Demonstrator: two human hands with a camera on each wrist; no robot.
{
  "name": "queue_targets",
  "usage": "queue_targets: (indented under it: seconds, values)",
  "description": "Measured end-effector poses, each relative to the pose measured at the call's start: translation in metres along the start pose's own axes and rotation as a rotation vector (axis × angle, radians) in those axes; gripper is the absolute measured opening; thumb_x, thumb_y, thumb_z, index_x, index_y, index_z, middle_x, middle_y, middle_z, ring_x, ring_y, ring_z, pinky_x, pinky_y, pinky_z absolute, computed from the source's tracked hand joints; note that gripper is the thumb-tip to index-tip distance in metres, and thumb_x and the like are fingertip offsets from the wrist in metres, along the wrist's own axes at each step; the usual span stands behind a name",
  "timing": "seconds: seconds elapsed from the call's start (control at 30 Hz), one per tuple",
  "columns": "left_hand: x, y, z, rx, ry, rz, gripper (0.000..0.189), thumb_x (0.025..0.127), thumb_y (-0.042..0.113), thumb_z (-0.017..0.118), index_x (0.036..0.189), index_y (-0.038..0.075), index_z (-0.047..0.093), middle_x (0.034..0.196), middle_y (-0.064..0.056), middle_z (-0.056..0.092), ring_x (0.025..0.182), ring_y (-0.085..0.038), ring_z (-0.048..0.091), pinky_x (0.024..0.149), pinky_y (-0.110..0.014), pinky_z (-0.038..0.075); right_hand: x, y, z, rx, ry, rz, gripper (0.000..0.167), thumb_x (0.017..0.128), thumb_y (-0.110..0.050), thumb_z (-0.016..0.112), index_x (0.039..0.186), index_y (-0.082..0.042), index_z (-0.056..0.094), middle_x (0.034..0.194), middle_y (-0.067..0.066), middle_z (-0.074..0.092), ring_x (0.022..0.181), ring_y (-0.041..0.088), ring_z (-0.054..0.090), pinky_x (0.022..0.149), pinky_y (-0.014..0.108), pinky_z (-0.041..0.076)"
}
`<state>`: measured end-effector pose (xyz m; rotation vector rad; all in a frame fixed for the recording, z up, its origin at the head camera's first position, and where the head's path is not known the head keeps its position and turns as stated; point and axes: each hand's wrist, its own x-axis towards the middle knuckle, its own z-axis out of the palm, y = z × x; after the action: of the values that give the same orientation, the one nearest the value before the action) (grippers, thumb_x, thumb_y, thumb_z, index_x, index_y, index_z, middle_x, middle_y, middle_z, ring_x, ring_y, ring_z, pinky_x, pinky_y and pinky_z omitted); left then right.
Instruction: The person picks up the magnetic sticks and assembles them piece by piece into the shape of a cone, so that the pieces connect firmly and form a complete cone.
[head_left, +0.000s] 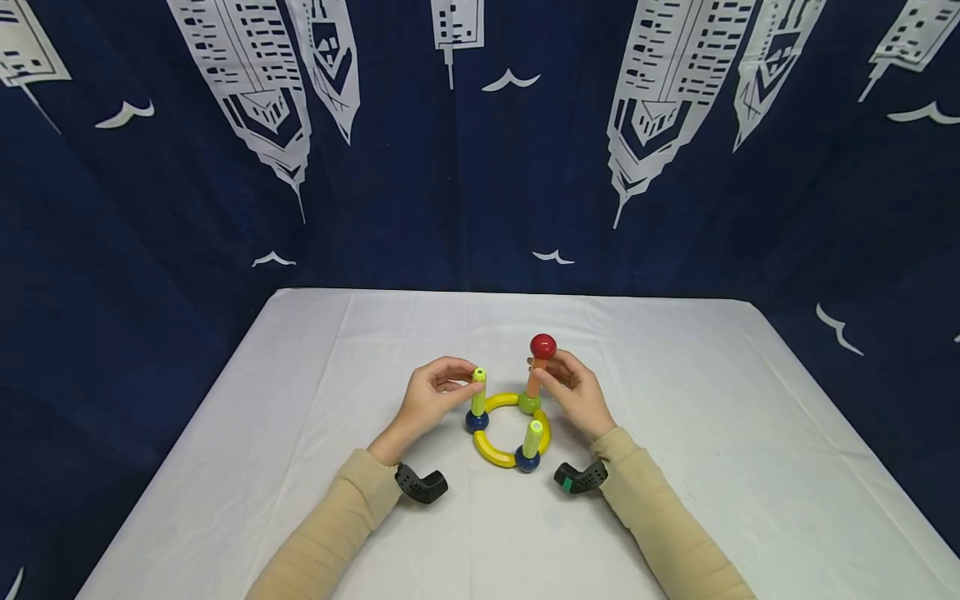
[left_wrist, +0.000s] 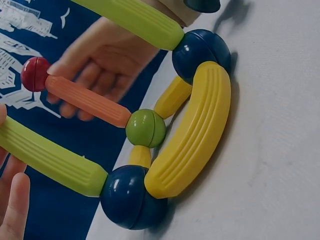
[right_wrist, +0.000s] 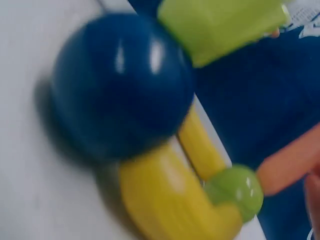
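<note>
On the table a ring of yellow curved rods (head_left: pixel 493 451) joins a green ball (left_wrist: pixel 145 128) and two dark blue balls (head_left: pixel 527 460). From each blue ball rises a light green rod (head_left: pixel 532 440). My left hand (head_left: pixel 431 396) pinches the left light green rod (left_wrist: pixel 55 157) near its top with thumb and fingers. An orange rod (left_wrist: pixel 87 100) stands on the green ball, topped by a red ball (head_left: pixel 543 346). My right hand (head_left: pixel 577 396) holds the orange rod near its upper end, thumb by the red ball. The right wrist view is blurred and shows mostly the near blue ball (right_wrist: pixel 122 85).
A white cloth covers the table (head_left: pixel 225 500), its far edge meeting a dark blue curtain (head_left: pixel 450 192) with white building prints. A black wrist device (head_left: pixel 422 484) sits on the left forearm, another (head_left: pixel 581 477) on the right.
</note>
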<state>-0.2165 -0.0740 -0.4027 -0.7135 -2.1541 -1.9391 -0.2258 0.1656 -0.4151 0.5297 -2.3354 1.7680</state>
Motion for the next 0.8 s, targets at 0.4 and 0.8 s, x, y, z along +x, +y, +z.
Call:
queue_targets:
  seconds: [0.4,0.8]
  values:
    - [0.005,0.0,0.007,-0.008,-0.003,-0.018,0.023,0.08,-0.005,0.07,0.102,-0.01,0.065,0.099,-0.023,0.066,0.09,-0.032,0.064,0.075,-0.037,0.054,-0.001,-0.011,0.015,-0.052,0.11,-0.117,0.023,0.09,0.001,0.059,0.112,0.009,0.06,0.104,0.023,0.065,0.094,0.012,0.06,0.089,0.028,0.046]
    - [0.011,0.003,0.012,-0.001,-0.028,-0.016,0.023,0.081,-0.003,0.07,0.102,-0.01,0.065,0.098,-0.023,0.066,0.091,-0.034,0.063,0.077,-0.044,0.053,-0.002,-0.02,0.023,-0.11,0.076,-0.107,0.022,0.089,-0.002,0.061,0.11,0.007,0.063,0.106,0.021,0.065,0.093,0.031,0.06,0.087,0.046,0.047]
